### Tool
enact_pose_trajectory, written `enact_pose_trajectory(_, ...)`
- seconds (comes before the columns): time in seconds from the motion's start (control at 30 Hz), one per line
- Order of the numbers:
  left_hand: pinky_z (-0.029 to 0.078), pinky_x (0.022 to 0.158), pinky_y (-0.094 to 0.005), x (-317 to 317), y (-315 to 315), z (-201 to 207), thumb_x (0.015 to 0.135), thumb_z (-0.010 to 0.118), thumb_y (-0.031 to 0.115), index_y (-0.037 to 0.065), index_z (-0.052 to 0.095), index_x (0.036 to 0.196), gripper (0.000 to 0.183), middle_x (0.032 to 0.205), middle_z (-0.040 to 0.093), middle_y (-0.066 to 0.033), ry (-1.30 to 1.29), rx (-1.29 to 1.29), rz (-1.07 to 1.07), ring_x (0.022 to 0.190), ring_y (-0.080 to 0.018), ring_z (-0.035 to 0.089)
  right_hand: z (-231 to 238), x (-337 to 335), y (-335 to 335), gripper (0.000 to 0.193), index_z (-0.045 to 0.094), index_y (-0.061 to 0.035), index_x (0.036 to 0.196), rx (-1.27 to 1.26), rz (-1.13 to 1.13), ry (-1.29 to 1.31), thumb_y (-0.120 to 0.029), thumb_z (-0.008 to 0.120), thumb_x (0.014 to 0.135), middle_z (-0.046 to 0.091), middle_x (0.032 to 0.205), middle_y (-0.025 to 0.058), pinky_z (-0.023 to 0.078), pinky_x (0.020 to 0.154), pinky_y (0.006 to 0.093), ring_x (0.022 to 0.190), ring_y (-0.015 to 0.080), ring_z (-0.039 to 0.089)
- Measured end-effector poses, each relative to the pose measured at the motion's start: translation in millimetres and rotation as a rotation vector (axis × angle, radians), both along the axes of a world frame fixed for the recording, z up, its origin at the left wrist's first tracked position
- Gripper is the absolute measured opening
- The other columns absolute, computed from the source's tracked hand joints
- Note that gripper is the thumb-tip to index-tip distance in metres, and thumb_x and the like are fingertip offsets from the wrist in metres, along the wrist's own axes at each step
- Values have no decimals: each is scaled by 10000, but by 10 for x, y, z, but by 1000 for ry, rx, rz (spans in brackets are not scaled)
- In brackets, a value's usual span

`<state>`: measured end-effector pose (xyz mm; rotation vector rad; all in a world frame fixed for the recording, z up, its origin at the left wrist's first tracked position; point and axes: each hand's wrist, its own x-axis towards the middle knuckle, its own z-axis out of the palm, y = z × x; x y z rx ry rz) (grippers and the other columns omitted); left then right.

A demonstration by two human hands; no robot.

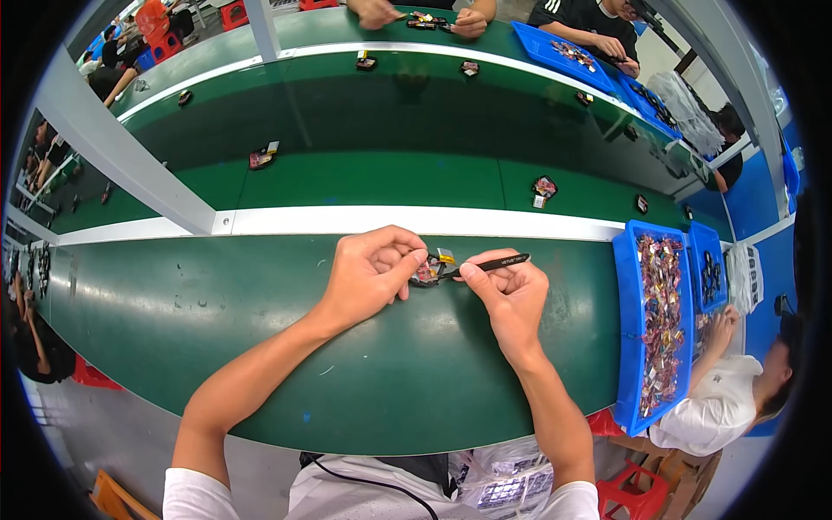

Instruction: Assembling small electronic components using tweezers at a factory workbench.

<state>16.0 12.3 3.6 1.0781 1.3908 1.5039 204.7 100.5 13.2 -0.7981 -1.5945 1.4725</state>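
Note:
Above the green bench (364,390), my left hand (368,270) pinches a small black casing (423,279) by its left side. Reddish circuit parts show inside it, and a silver and yellow piece sticks up at its top. My right hand (513,299) is closed round a pair of black tweezers (503,263). Their tips point left and reach the casing's right side. Fingers cover part of the casing, so I cannot tell exactly what the tips grip.
To the right stands a long blue tray (626,334) full of small reddish parts, beside a smaller blue tray (695,234) of black pieces. Beyond a white rail (416,221), a green conveyor belt (390,178) carries several scattered units. Co-workers sit across and at right.

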Motion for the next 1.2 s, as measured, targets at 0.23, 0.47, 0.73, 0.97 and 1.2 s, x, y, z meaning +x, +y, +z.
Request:
enact_pose_trajectory(0.23, 449, 446, -213, -19, 10, 14, 969, 666, 43, -65, 668, 1075, 151, 804, 711, -86, -52, -35, -24, 568, -90, 642, 8, 14, 3, 88, 692, 52, 978, -2, 8, 6, 12, 738, 915, 722, 808, 67, 364, 513, 164, 609, 0, 534)
enact_pose_trajectory(0.47, 487, 463, -228, -80, 17, -7, 982, 653, 42, -75, 662, 1146, 202, 884, 718, -127, -147, 50, -103, 603, -128, 679, 147, 51, 23, 103, 673, 75, 1001, -251, 54, 50, 31, 718, 919, 726, 933, 139, 582, 744, 261, 836, 189, 738)
enact_pose_trajectory(0.73, 549, 495, -253, -117, 22, 7, 996, 639, 59, -89, 656, 1152, 216, 900, 723, -154, -172, 25, -146, 659, -194, 729, 65, 26, -85, 102, 696, 50, 984, -5, 31, 49, 21, 750, 903, 715, 838, 63, 445, 569, 183, 635, 50, 595)
enact_pose_trajectory(0.97, 580, 503, -273, -134, 19, -8, 1006, 625, 71, -100, 656, 1138, 218, 914, 716, -175, -175, 33, -147, 654, -231, 739, -17, -45, -198, 83, 754, 7, 899, 329, -106, 46, -11, 820, 851, 723, 788, 13, 264, 449, 190, 503, -13, 403)
enact_pose_trajectory(1.2, 600, 508, -286, -131, 26, -29, 1018, 607, 80, -96, 659, 1140, 220, 928, 716, -186, -211, 57, -140, 651, -242, 739, -12, -60, -241, 97, 768, -19, 880, 486, -132, 6, -12, 841, 817, 776, 847, 46, 301, 427, 201, 475, 10, 451)
